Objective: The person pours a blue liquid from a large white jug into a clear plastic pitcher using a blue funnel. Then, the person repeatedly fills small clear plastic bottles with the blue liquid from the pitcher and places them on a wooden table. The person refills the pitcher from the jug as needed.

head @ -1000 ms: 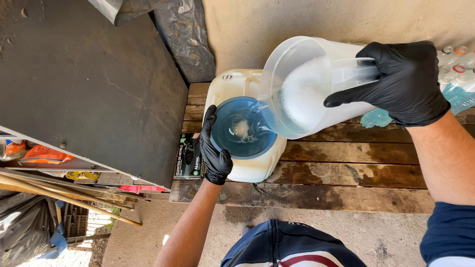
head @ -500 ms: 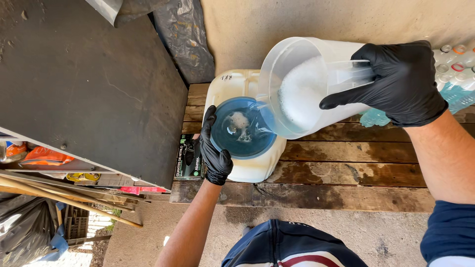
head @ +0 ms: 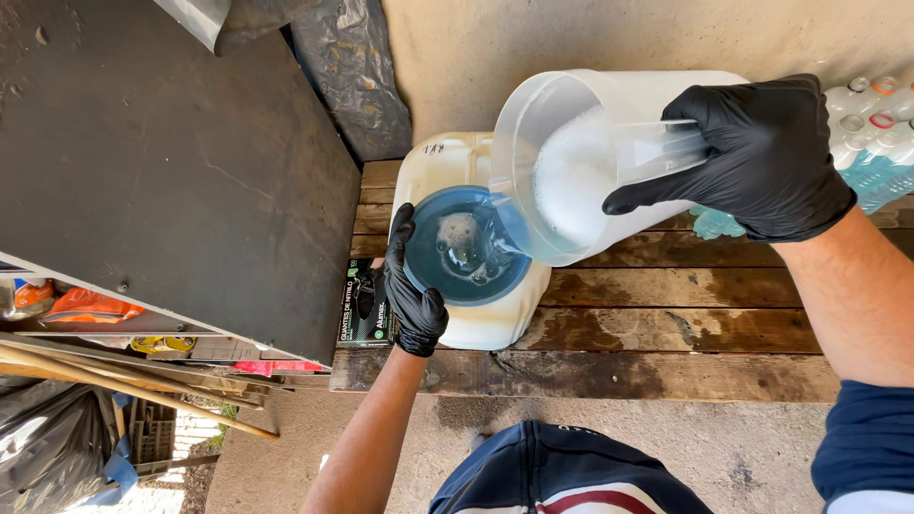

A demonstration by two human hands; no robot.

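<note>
A wooden pallet (head: 666,333) fills the middle right of the frame, with a dark metal cabinet (head: 171,171) taking the upper left. A white plastic jerrycan (head: 457,162) stands on the pallet near the centre, and a blue funnel (head: 466,247) is seated on top of it.

A large translucent pitcher (head: 590,162) is held in the upper centre, tipped down and to the left so that its long axis runs from the handle at the upper right to the spout at the lower left. The spout lies over the right rim of the funnel, and foamy white liquid is seen inside the pitcher, with some pooled in the funnel bowl.

The right hand (head: 762,157), in a black glove, is closed around the pitcher's handle at the upper right. The left hand (head: 411,286), also gloved, is wrapped against the funnel's left rim, fingers curled along its edge. The funnel is therefore nearer the left hand, and lies down and left of the right hand.

A small dark box (head: 362,305) rests just left of the jerrycan, and bottles (head: 876,124) are stacked at the right edge.
</note>
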